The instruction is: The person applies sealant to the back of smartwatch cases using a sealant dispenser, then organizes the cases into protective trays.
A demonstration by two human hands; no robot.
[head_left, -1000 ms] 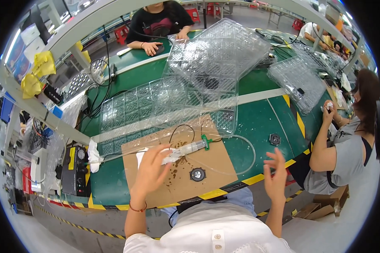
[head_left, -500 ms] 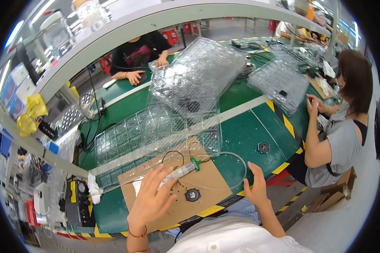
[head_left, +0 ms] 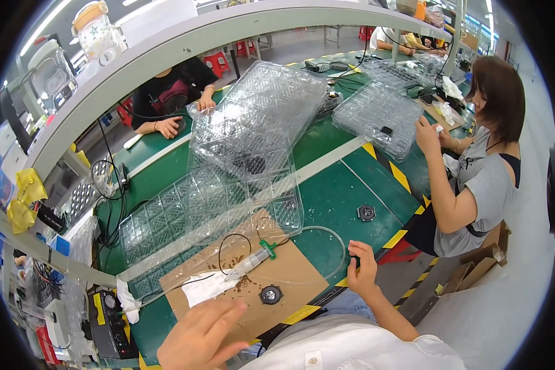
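My left grip (head_left: 197, 336) hangs spread and empty by the near side of the cardboard (head_left: 299, 293); my right grip (head_left: 362, 271), loosely curled, thumb apart, looks empty near the edge of the tabletop (head_left: 327, 203). On the cardboard lie a round black part (head_left: 271, 295) and, beyond, a green-ended syringe (head_left: 250, 263). Leftward, a black control box (head_left: 112, 327) bears a yellow label (head_left: 98, 308), too small to read. Clear trays (head_left: 259, 117) lie farther off.

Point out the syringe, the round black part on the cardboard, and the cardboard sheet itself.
Syringe (head_left: 249, 264): head view, on the clear barrel.
Round black part (head_left: 271, 295): head view, on its centre.
Cardboard sheet (head_left: 294, 263): head view, on a bare patch toward its right side.
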